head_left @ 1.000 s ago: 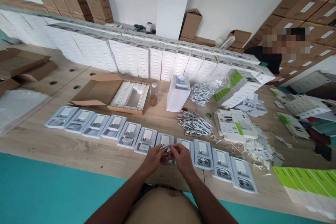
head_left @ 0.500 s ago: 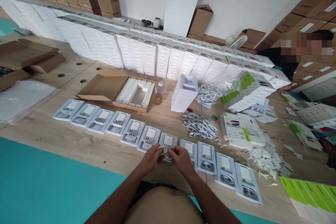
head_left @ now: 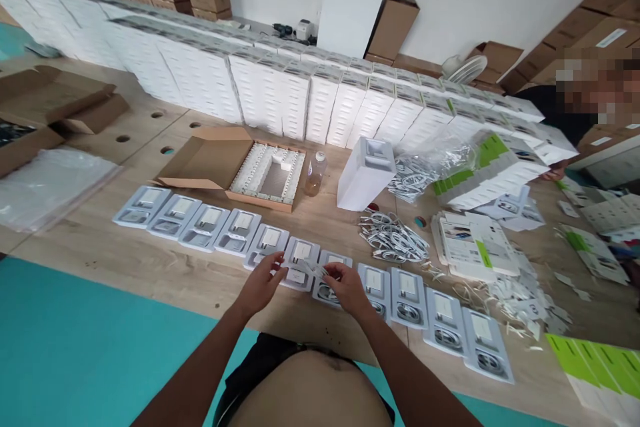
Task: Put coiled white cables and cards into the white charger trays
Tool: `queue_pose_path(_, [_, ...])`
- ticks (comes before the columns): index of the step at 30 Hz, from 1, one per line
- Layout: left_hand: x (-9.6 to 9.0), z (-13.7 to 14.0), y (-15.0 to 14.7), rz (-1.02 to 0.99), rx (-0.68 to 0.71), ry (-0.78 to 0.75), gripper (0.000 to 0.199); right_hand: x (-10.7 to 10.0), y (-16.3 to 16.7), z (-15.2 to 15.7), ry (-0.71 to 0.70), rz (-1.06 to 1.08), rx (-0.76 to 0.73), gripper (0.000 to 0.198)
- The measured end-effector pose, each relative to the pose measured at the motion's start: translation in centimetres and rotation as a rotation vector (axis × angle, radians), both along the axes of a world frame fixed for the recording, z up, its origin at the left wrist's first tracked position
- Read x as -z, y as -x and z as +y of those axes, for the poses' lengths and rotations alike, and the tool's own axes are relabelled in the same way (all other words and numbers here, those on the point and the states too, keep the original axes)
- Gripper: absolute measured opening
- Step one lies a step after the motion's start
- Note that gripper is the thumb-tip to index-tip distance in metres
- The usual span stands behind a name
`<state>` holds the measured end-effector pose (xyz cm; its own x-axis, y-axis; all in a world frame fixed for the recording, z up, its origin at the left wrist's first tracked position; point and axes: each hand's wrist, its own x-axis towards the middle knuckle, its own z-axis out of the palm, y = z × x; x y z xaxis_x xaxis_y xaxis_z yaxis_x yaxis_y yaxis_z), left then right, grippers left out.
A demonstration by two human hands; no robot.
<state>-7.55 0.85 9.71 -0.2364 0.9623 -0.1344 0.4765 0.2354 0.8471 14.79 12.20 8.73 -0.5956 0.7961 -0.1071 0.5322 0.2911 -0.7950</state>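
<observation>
A row of pale plastic trays [head_left: 241,232] runs along the table before me, each with a white boxy piece in its upper recess. My left hand [head_left: 261,285] hangs over the fifth and sixth trays from the left, fingers apart and holding nothing. My right hand [head_left: 346,287] is at the seventh tray [head_left: 334,257], thumb and fingers pinched at a blurred whitish bit that I cannot make out. A coiled grey cable [head_left: 327,293] lies in that tray's lower recess, partly hidden by the hand. Trays farther right also hold coiled cables [head_left: 409,313].
Behind the row are an open cardboard box [head_left: 263,202], a bottle [head_left: 316,175], a stack of trays [head_left: 361,180] and a loose cable pile [head_left: 393,238]. Printed boxes [head_left: 473,247] and white scraps [head_left: 520,293] lie right. Tall white box stacks [head_left: 270,100] line the back. Another person's hand [head_left: 554,172] shows far right.
The coiled cable that both hands held over the seventh tray now lies in its recess. My left hand has let go and moved left; my right stays near. The view has shifted slightly.
</observation>
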Motion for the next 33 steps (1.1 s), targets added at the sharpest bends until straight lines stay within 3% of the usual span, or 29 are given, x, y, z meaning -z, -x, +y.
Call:
queue_pose_path(3, [0.9, -0.7, 1.4, 0.188, 0.056, -0.061, 0.038, 1.5, 2.6, -1.5, -0.132, -0.057, -0.034, 0.017])
queue_pose_path(10, [3.7, -2.2, -0.1, 0.475, 0.5, -0.08, 0.047, 3.6, 4.6, -4.5, -0.392, -0.241, -0.241, 0.017])
queue_pose_path(17, [5.9, -2.6, -0.3, 0.613, 0.544, -0.054, 0.049, 2.7, 5.3, -7.2, -0.52, -0.443, -0.287, 0.03])
queue_pose_path(21, [5.9, -2.5, -0.5, 0.636, 0.532, -0.067, 0.05, 1.6, 6.6, -7.1, -0.44, -0.525, -0.287, 0.024])
queue_pose_path(24, [5.8, -2.6, -0.3, 0.628, 0.506, -0.11, 0.052, 0.9, 5.7, -5.8, -0.374, -0.454, -0.174, 0.026])
queue_pose_path(27, [5.5, -3.1, 0.8, 0.655, 0.41, -0.171, 0.06, 0.5, 1.9, -2.8, -0.374, -0.423, 0.016, 0.028])
queue_pose_path(33, [4.1, -6.2, 3.4, 0.749, 0.186, -0.215, 0.058, -0.7, -10.0, 8.6, -0.413, -0.521, 0.367, 0.025])
